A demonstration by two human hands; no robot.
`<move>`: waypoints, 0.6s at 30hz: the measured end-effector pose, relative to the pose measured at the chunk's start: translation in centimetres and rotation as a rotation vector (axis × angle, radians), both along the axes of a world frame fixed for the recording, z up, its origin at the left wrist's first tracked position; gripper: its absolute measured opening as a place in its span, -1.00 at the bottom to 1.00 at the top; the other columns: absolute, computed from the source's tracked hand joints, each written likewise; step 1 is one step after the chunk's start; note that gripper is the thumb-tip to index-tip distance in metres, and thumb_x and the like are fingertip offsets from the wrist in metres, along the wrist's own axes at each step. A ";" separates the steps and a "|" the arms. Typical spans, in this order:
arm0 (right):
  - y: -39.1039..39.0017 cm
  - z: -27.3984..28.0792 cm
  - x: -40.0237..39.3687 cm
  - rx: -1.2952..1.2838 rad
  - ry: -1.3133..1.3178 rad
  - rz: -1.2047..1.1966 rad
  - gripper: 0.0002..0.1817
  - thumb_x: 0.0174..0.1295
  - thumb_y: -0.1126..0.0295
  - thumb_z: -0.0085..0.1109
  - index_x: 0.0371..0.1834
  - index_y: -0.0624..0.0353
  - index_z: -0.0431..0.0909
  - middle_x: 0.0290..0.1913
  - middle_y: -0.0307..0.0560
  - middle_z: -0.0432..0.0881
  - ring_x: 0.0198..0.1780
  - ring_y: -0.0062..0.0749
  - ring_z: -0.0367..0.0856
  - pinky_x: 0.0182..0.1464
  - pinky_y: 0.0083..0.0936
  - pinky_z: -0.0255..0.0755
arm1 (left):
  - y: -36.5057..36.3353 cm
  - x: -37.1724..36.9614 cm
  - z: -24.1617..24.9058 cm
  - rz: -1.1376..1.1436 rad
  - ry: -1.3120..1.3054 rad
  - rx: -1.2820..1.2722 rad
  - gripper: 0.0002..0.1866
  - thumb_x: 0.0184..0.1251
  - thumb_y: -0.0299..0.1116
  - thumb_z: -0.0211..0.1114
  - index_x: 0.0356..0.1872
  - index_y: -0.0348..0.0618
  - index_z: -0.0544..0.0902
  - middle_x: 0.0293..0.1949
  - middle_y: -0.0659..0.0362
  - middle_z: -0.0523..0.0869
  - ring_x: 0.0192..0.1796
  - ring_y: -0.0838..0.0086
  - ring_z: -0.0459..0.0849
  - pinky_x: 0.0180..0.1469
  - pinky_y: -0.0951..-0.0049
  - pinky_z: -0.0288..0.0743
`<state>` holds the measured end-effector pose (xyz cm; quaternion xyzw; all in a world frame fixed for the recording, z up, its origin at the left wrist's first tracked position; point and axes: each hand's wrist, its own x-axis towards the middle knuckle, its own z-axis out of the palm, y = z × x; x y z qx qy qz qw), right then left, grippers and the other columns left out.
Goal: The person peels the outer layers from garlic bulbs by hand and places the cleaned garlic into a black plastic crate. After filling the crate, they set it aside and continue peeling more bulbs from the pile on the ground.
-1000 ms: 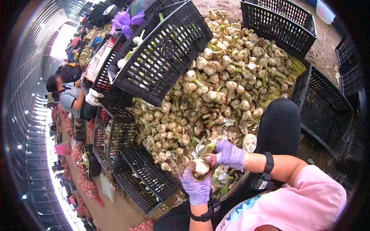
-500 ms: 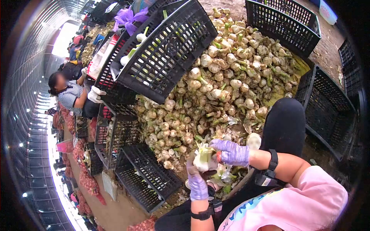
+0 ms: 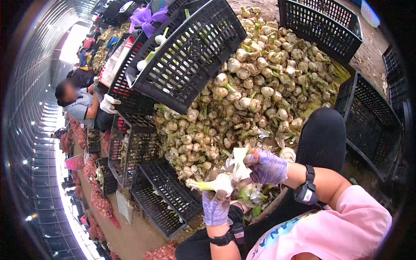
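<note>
My left hand [image 3: 216, 203], in a purple and grey glove, is closed around a white garlic bulb [image 3: 222, 183] whose green-white stem points left. Close to its right, my right hand [image 3: 265, 167], gloved alike, pinches a pale strip of peeled skin [image 3: 239, 164] that stands up beside the bulb. Behind both hands spreads a large heap of garlic bulbs [image 3: 242, 104] with stems and dry husks. Loose peelings [image 3: 253, 195] lie just below my hands.
A tilted black crate [image 3: 186, 56] holds trimmed garlic at the upper left; another crate [image 3: 164, 195] stands left of my hands. More black crates [image 3: 372, 125] are at the right. A co-worker [image 3: 82, 104] sits at the left, near red net sacks [image 3: 99, 203].
The bulb has turned so its stem points left. My right hand has drawn slightly right, and a white skin strip now stands between my hands.
</note>
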<state>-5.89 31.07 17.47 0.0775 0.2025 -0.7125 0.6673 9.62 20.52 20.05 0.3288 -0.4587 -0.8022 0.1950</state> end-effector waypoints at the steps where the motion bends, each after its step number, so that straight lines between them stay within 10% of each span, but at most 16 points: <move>1: 0.0 -1.6 0.4 -0.043 -0.042 -0.025 -0.89 0.14 0.43 0.04 -0.53 0.08 0.42 -0.54 -0.30 0.44 -0.41 -0.58 0.52 -0.16 -0.36 0.58 | -0.2 0.0 0.0 0.002 0.000 0.003 -0.27 -0.06 -0.10 0.47 0.15 -0.15 0.39 -0.04 0.17 0.56 -0.10 0.47 0.55 -0.10 0.53 0.48; 4: 0.0 -3.9 0.7 -0.133 0.050 0.032 -0.75 0.21 0.42 0.02 -0.09 0.30 0.43 -0.13 0.02 0.58 -0.11 -0.25 0.61 -0.05 -0.33 0.56 | -1.7 0.3 -1.3 -0.025 -0.200 -0.441 -0.34 0.01 -0.11 0.43 0.10 -0.29 0.45 -0.02 0.10 0.58 -0.07 0.45 0.56 -0.04 0.54 0.44; 9: -0.7 -2.6 -1.5 -0.142 0.146 -0.347 -0.66 0.13 0.27 0.16 -0.09 0.20 0.41 -0.14 0.02 0.57 -0.08 -0.19 0.59 0.03 -0.15 0.49 | -1.6 1.3 -0.8 0.020 -0.141 -0.304 -0.36 -0.03 -0.07 0.46 0.00 -0.35 0.53 -0.07 0.10 0.62 -0.03 0.41 0.56 0.07 0.39 0.41; 11: -0.7 -3.1 -2.2 -0.151 0.157 -0.368 -0.67 0.10 0.30 0.17 -0.11 0.24 0.44 -0.18 0.03 0.59 -0.13 -0.21 0.60 -0.01 -0.37 0.51 | -1.7 1.6 -1.0 0.035 -0.138 -0.275 -0.35 -0.04 -0.10 0.47 0.01 -0.36 0.52 -0.06 0.11 0.61 -0.05 0.40 0.56 0.06 0.39 0.42; 15: 0.1 -0.5 -1.1 0.122 1.635 0.102 -0.51 0.00 0.05 0.23 -0.03 0.04 0.51 -0.03 0.06 0.52 -0.01 -0.01 0.49 0.14 -0.16 0.24 | -0.4 1.0 -0.5 0.122 -0.112 -0.359 -0.43 -0.07 -0.27 0.50 -0.03 -0.36 0.54 -0.11 0.13 0.61 -0.07 0.44 0.56 0.03 0.40 0.44; 18: 0.5 0.2 0.7 0.181 1.979 0.136 -0.60 -0.05 0.01 0.22 -0.18 -0.05 0.58 0.13 0.02 0.39 0.19 0.02 0.29 0.25 0.09 -0.01 | 0.7 0.5 0.5 0.090 -0.160 -0.478 -0.51 -0.09 -0.34 0.51 -0.10 -0.31 0.57 -0.17 0.16 0.61 -0.09 0.46 0.56 -0.01 0.41 0.46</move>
